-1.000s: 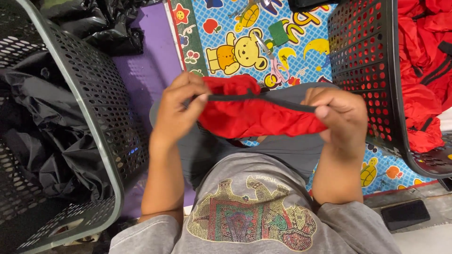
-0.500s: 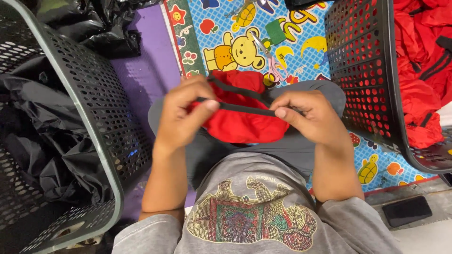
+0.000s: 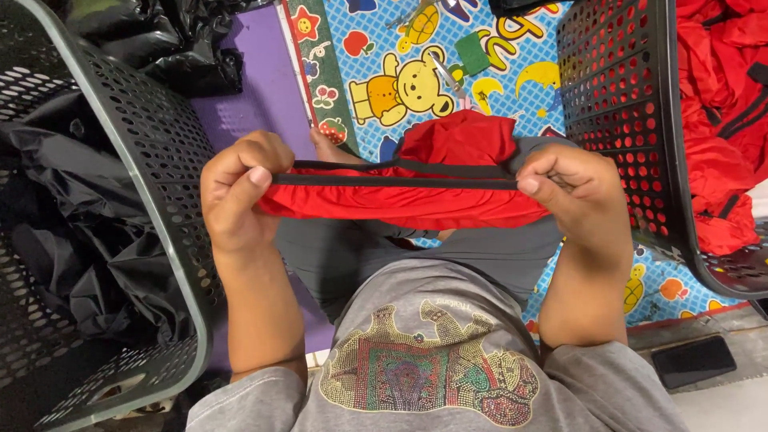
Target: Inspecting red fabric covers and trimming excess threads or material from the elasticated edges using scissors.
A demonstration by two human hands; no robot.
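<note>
Landmark for all positions: the red garment with black trim, stretched level above the person's lap.

Far left of the garment stands a dark perforated basket with a pale rim, holding crumpled black fabric. Above and left of the garment, a purple mat lies on the floor.

At the garment's left end, the left hand is clamped on the black band, thumb over the top edge and fingers curled behind. The cloth runs straight from this hand to the other, with the bulk of the red fabric bunched behind the band.

Behind the garment lies a blue play mat printed with a cartoon bear and fruit.

At the garment's right end, the right hand is clamped on the same band, thumb pressing it from above.

Right of the garment stands a second dark perforated basket holding more red clothing. Below and right, a black phone lies flat on the floor.
</note>
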